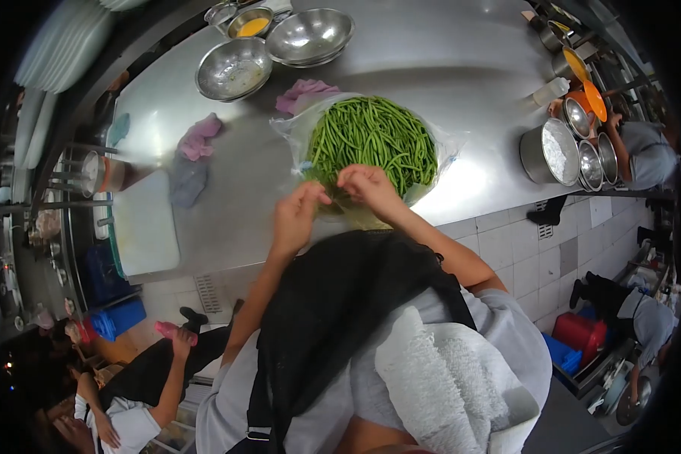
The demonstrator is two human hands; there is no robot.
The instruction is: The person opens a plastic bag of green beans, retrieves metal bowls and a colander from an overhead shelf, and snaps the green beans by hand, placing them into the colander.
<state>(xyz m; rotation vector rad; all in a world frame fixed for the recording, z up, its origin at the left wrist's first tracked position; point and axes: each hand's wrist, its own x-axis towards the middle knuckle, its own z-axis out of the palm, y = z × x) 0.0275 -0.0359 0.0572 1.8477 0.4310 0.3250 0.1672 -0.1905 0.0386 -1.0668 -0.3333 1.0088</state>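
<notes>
Nubbly white cloth [446, 378] drapes a grey shirt [518, 333]. By the near edge of the silver metal table [431, 53], slim green beans [374, 140] lie in clear plastic [296, 135]; left hand [296, 213] and right hand [369, 188] curl just apart, any grip unclear, best worked low over the beans

Single wide-angle head view, facing forward and down from above the fingers [351, 176]; worktop [424, 41] beyond them, this person's torso [318, 295] nearer.

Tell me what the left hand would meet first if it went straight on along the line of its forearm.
Going straight on, the left hand would probably meet the clear plastic bag, then the green beans inside; depth is unclear.
</notes>
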